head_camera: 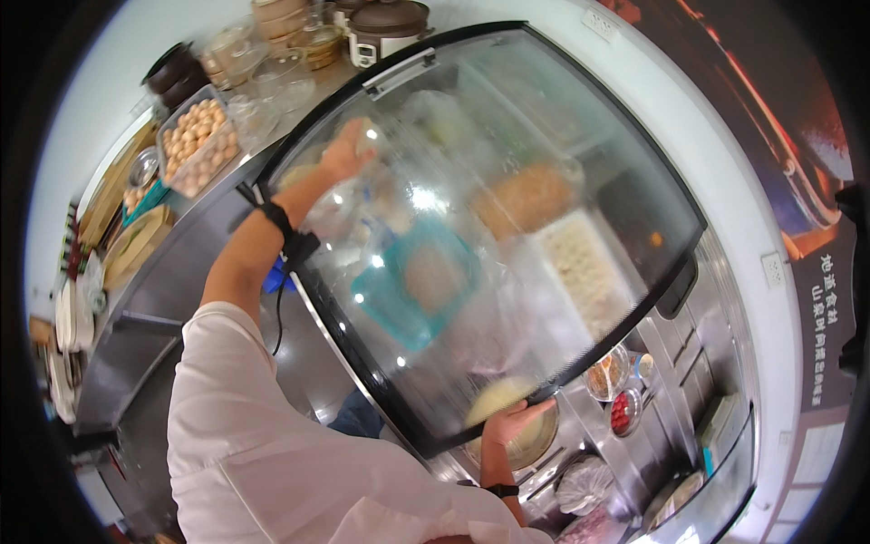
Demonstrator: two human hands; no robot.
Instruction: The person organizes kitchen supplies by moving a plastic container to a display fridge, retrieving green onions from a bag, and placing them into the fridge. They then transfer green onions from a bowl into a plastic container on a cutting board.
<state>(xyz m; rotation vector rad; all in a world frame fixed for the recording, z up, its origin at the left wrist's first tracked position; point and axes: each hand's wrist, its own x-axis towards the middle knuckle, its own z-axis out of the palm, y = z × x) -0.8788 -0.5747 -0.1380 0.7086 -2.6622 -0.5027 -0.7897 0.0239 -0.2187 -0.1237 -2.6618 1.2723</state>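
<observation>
My left hand [350, 151] is spread at the upper left of a fogged, black-framed glass lid [421, 197]; whether it lies on or under the glass I cannot tell. A black strap circles that wrist. My right hand [513, 423] touches the lid's lower frame, fingers extended; its grip is unclear. Through the glass show a teal basket [370, 296], a white tray of pale food pieces [581, 262], orange-brown food [527, 197] and clear plastic bags [489, 326]. Partly beneath the lid's lower edge, by my right hand, sits a round bowl of pale yellow food [540, 445].
A steel counter at upper left bears a plastic bin of eggs [197, 139], glass bowls [282, 78] and a brown-lidded cooker [387, 34]. On the right steel surface stand a bowl of red pieces [622, 411], a bowl of orange food [605, 377] and a plastic-wrapped bundle [584, 484].
</observation>
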